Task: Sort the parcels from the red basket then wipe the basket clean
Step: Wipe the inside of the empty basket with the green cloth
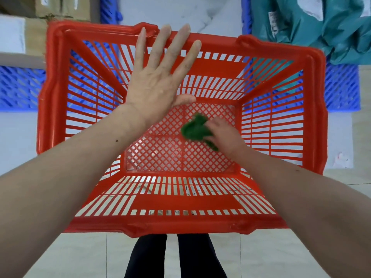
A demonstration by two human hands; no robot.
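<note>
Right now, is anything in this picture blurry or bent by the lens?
Head view: the wide lens bows the red basket rim outward and stretches both forearms; the frame edges, with the boxes and the teal bag, are soft; the right hand and the green cloth look slightly smeared; the left hand is sharp.

One camera is sitting on the person's head and looking almost straight down. It is looking from close up into the red basket [313, 81], with the floor [70, 249] showing below. No other view is sharing the scene.
</note>
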